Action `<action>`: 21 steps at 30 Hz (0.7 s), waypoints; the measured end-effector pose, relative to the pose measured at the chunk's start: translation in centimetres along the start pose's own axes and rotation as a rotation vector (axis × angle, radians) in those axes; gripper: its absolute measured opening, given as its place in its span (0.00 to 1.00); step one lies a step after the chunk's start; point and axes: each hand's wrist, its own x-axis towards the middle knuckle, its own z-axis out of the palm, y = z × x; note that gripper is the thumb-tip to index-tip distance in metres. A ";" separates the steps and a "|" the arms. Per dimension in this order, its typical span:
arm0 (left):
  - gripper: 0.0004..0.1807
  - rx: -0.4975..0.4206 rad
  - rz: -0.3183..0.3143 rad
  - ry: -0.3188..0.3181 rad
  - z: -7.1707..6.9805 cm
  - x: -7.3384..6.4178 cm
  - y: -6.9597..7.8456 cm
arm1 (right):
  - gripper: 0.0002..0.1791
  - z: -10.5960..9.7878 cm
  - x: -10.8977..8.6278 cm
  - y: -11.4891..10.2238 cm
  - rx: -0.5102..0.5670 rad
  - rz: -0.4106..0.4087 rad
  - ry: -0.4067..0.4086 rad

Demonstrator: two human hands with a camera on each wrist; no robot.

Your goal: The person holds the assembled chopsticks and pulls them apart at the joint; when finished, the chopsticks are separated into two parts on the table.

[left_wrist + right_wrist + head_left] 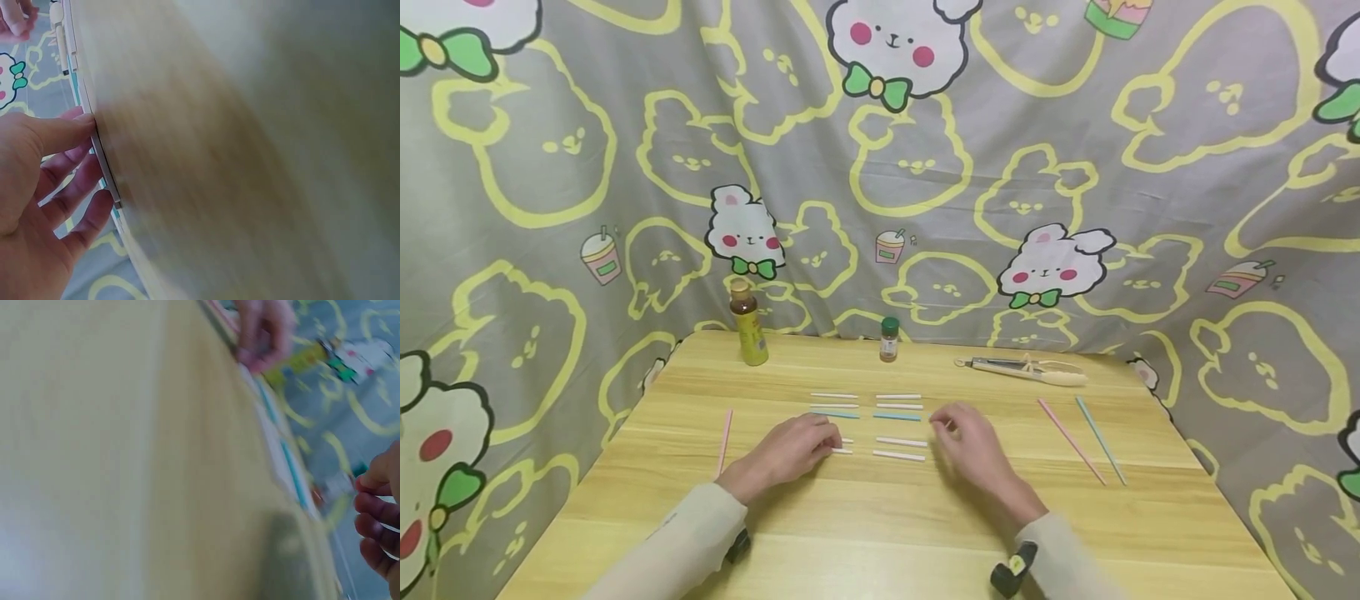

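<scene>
In the head view, two columns of short sticks lie on the table, white ones and a blue stick (897, 417) in each. My left hand (797, 447) is over the front of the left column, covering parts of its sticks. In the left wrist view, its thumb and fingers pinch a white stick (107, 165) lying along the wood. My right hand (972, 442) hovers just right of the right column, near the blue stick's end. Its fingers are loosely bent with nothing seen between them. White sticks (901, 442) lie to its left, apart from it.
A pink stick (725, 442) lies at the left; a long pink stick (1072, 442) and a long blue stick (1101, 441) lie at the right. A yellow-green bottle (750, 329), a green-capped jar (889, 342) and tongs (1030, 369) are along the back edge, before a patterned curtain.
</scene>
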 end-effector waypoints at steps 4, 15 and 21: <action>0.06 -0.003 0.001 -0.001 0.0 0.1 -0.1 | 0.08 -4.4 0.0 3.3 0.033 0.095 0.044; 0.06 -0.029 -0.025 -0.027 0.0 0.4 0.1 | 0.23 -15.1 -3.0 14.4 -0.125 0.391 0.099; 0.05 -0.034 -0.024 -0.038 0.0 0.5 0.1 | 0.31 -17.7 -4.1 17.8 -0.205 0.484 0.019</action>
